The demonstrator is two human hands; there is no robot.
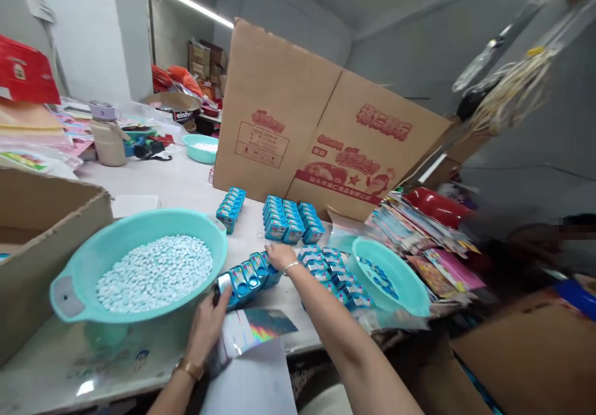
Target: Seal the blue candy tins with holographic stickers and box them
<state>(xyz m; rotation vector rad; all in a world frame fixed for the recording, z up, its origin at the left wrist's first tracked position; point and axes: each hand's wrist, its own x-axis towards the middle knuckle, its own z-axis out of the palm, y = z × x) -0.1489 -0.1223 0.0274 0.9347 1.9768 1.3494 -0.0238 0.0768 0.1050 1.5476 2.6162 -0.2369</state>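
A row of several small blue boxes (250,280) with round openings on top lies across the table in front of me. My left hand (207,325) is closed around the near left end of the row, its thumb by the end box. At the far right end, my right hand (282,257) grips the row from above and behind. A shiny holographic sheet (265,327) juts out below the row, beside my left wrist. Left of the row stands a turquoise basin (186,217) with many pale blue tablets (158,272).
More blue boxes stand in rows (293,222) behind my hands and in a group (330,272) right of my right forearm. A second turquoise basin (410,278) holds small blue pieces. An upright cardboard sheet (298,92) backs the table; an open carton (51,228) is left.
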